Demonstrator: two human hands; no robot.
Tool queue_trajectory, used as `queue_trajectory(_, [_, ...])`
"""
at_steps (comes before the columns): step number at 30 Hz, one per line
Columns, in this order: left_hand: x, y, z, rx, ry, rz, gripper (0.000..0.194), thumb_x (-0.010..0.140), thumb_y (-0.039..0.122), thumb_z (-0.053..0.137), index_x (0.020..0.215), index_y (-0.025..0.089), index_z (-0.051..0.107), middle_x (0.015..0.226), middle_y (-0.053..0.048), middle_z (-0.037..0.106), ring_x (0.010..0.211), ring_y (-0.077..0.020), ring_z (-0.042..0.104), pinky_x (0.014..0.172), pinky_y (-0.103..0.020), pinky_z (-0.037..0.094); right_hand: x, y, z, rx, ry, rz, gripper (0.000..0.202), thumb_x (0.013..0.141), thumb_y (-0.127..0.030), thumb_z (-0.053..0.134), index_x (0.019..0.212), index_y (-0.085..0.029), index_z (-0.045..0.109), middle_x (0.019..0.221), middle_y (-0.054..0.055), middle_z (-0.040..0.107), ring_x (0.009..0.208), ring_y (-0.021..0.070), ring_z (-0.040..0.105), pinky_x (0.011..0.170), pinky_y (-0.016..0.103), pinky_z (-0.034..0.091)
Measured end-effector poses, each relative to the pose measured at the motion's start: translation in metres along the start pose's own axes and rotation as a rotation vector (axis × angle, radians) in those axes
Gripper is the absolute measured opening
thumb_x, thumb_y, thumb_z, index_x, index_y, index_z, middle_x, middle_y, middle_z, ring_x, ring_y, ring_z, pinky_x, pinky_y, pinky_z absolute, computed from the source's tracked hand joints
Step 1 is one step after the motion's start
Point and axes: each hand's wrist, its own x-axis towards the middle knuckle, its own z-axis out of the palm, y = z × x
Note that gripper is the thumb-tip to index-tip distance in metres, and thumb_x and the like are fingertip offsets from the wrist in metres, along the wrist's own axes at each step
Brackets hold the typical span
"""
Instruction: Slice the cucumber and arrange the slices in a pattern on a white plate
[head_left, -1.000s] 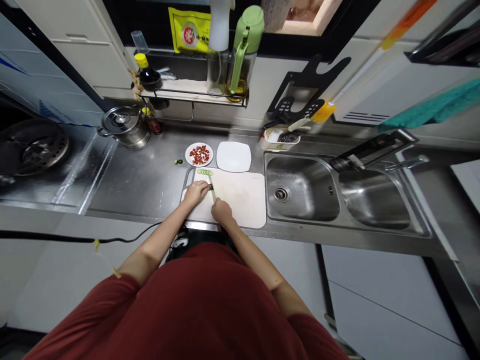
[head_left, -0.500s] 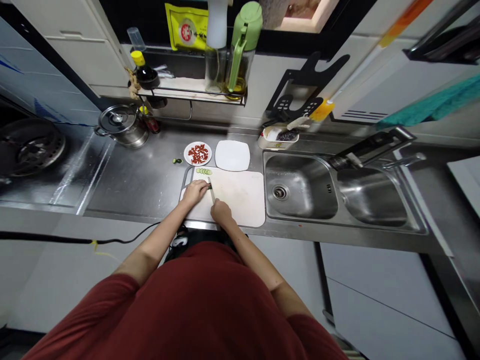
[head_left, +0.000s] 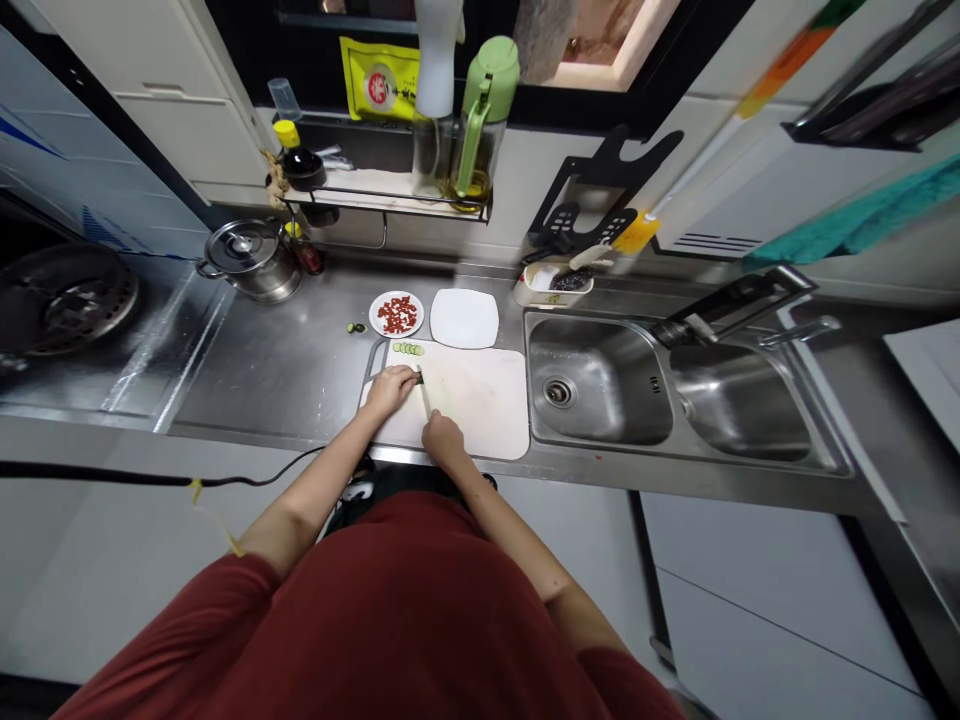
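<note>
My left hand [head_left: 391, 390] is closed over a piece of cucumber [head_left: 419, 378] on the white cutting board [head_left: 484, 405]; only its dark green end shows past the fingers. My right hand [head_left: 443, 438] grips a knife [head_left: 426, 398], its blade pointing away from me and lying right beside that end. Near the board's far left corner lie several overlapping pale green cucumber slices [head_left: 408, 349]. Just beyond the board are a white plate of chopped red pieces [head_left: 415, 325] and a bare white square plate [head_left: 464, 318]. Two cucumber ends [head_left: 356, 328] rest on the counter.
Right of the board is a double steel sink [head_left: 600, 375] with a faucet [head_left: 799, 330]. A lidded pot [head_left: 259, 265] stands at the back left, near a burner [head_left: 71, 300]. Above the counter hangs a shelf [head_left: 382, 190] with bottles. A utensil box [head_left: 555, 290] sits behind the sink.
The camera view has tilted slightly, so the scene sits a little lower. The knife's blade has shifted slightly against the cucumber's end; both hands keep their holds.
</note>
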Motion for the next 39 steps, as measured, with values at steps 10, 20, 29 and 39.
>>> queue_trajectory(10, [0.000,-0.002,0.001,-0.006,0.012,-0.008,0.020,0.090,0.022,0.052,0.099,0.023,0.070,0.101,-0.004,0.069,0.098,-0.0197,0.061,0.092,-0.034,0.047,0.007,-0.004,0.001,0.001,0.021,-0.010,0.027,0.092,-0.014,0.035,0.110,-0.012,0.055,0.104,0.017,0.068,0.099,0.0254,0.066,0.080,0.034,0.049])
queue_trajectory(20, [0.000,-0.004,0.002,-0.014,0.013,-0.013,0.020,0.090,0.023,0.051,0.098,0.023,0.070,0.101,-0.004,0.069,0.098,-0.0190,0.061,0.093,-0.033,0.047,0.008,-0.009,-0.005,0.013,0.008,0.004,0.027,0.092,-0.015,0.036,0.111,-0.011,0.054,0.105,0.017,0.067,0.100,0.0248,0.066,0.081,0.033,0.049])
queue_trajectory(29, [0.001,-0.003,0.003,-0.010,0.010,-0.019,0.020,0.090,0.023,0.051,0.098,0.022,0.070,0.102,-0.004,0.070,0.099,-0.0203,0.061,0.092,-0.034,0.047,-0.009,-0.001,0.000,0.005,-0.003,0.017,0.026,0.092,-0.013,0.035,0.110,-0.012,0.054,0.102,0.017,0.068,0.097,0.0254,0.067,0.078,0.033,0.049])
queue_trajectory(39, [0.000,0.000,0.000,-0.023,0.011,-0.032,0.021,0.090,0.024,0.051,0.099,0.023,0.070,0.104,-0.004,0.069,0.101,-0.0191,0.061,0.093,-0.034,0.047,0.011,-0.011,-0.009,0.016,0.008,0.006,0.028,0.092,-0.014,0.035,0.112,-0.010,0.053,0.106,0.018,0.067,0.100,0.0252,0.066,0.081,0.034,0.049])
